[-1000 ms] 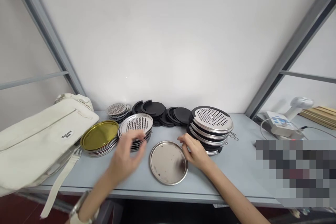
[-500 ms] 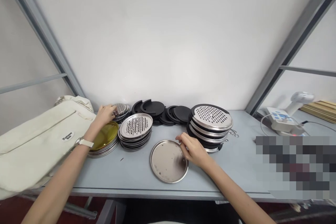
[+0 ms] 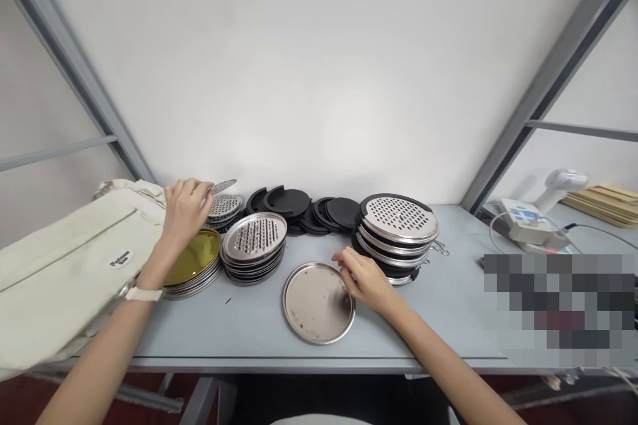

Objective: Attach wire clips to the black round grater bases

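My left hand (image 3: 183, 207) is closed on a small perforated metal disc (image 3: 222, 186), held a little above the stack of small perforated discs (image 3: 223, 207) at the back left. My right hand (image 3: 363, 275) rests with curled fingers on the right rim of a plain round steel tray (image 3: 318, 302) lying flat near the table's front. Between the hands stands a stack of perforated steel plates (image 3: 254, 244). A stack of gold-coloured plates (image 3: 195, 261) lies below my left wrist.
A taller stack of perforated lids with black rims (image 3: 397, 231) stands right of the tray. Black round covers (image 3: 304, 208) lie along the wall. A cream fabric bag (image 3: 64, 264) fills the left. A white device with cable (image 3: 531, 224) sits far right on the grey table (image 3: 448, 319).
My left hand went from near the middle stack to the small discs at the back left and lifted one disc off that stack. My right hand stayed on the tray's rim.
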A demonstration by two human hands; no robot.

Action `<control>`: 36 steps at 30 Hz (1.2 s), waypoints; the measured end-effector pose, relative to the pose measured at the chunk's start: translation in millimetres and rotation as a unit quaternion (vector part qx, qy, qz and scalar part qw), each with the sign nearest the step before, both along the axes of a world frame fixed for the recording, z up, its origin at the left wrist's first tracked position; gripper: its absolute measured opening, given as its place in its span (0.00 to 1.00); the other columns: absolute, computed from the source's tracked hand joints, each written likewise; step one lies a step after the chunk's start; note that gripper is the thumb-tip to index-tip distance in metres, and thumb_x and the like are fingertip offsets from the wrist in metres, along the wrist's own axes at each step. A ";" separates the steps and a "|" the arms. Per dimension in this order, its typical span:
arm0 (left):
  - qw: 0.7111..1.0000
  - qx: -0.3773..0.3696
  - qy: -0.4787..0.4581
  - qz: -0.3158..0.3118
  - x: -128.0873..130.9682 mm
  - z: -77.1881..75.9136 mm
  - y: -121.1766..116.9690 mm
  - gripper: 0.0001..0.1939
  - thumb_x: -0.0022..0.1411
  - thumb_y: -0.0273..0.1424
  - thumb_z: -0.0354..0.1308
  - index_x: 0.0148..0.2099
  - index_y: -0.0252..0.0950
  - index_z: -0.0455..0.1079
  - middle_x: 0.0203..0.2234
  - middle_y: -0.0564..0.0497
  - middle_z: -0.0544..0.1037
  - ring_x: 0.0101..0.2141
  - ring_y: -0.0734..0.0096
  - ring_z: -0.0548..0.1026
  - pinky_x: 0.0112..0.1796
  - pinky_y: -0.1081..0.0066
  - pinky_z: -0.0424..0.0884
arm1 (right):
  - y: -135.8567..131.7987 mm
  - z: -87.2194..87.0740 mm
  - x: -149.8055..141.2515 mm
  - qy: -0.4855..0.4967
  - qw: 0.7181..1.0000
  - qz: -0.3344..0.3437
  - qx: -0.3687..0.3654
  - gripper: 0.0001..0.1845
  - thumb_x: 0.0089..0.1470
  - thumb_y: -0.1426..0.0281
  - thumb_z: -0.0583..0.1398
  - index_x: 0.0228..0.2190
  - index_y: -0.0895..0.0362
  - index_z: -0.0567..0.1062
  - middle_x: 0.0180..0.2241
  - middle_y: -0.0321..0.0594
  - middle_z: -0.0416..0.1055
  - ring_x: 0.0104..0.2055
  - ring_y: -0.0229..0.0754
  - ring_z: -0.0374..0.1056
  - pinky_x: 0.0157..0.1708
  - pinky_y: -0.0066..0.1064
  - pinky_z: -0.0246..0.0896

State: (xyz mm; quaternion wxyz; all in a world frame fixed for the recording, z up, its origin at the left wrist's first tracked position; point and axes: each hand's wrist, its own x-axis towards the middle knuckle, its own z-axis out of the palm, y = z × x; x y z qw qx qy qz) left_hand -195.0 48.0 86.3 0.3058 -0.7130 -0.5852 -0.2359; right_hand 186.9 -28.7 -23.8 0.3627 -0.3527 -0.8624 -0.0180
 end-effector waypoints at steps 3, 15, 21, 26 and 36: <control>0.990 0.105 0.015 -0.096 30.4 -4.7 -45.7 0.12 0.67 0.30 0.52 0.50 0.38 0.69 0.39 0.45 0.75 0.40 0.58 0.70 0.45 0.59 0.57 | 0.5 0.1 -0.2 0.006 1.000 -0.010 0.000 0.12 0.57 0.79 0.47 0.38 0.55 0.64 0.30 0.39 0.67 0.29 0.40 0.66 0.28 0.29 0.60; 0.901 -0.099 -0.038 -0.420 160.6 -97.5 -145.7 0.14 0.66 0.22 0.48 0.51 0.35 0.68 0.35 0.50 0.76 0.37 0.70 0.74 0.41 0.67 0.63 | 1.0 -2.7 1.3 0.042 0.998 -0.012 -0.037 0.12 0.58 0.79 0.48 0.40 0.55 0.64 0.30 0.38 0.66 0.31 0.40 0.66 0.32 0.29 0.62; 0.891 -0.232 -0.091 -0.379 155.3 -107.4 -145.8 0.16 0.65 0.30 0.55 0.54 0.35 0.65 0.43 0.46 0.74 0.43 0.62 0.72 0.46 0.62 0.67 | 0.2 -1.7 0.1 0.026 0.998 -0.005 -0.064 0.11 0.57 0.79 0.48 0.38 0.55 0.65 0.31 0.39 0.66 0.30 0.40 0.65 0.31 0.29 0.60; 0.872 -0.291 -0.151 -0.363 144.9 -112.0 -145.7 0.19 0.66 0.31 0.54 0.59 0.40 0.60 0.49 0.47 0.72 0.50 0.62 0.69 0.52 0.60 0.65 | -2.6 0.7 -4.0 -0.002 0.993 0.021 -0.120 0.11 0.57 0.79 0.49 0.37 0.54 0.66 0.33 0.38 0.66 0.32 0.40 0.65 0.33 0.30 0.61; 0.881 -0.259 -0.285 -0.276 136.6 -127.3 -132.8 0.17 0.68 0.26 0.44 0.56 0.40 0.61 0.49 0.45 0.68 0.52 0.61 0.67 0.53 0.59 0.66 | -21.5 7.1 -13.6 -0.043 0.970 0.106 -0.213 0.22 0.55 0.65 0.61 0.51 0.55 0.68 0.52 0.48 0.65 0.55 0.49 0.58 0.57 0.42 0.55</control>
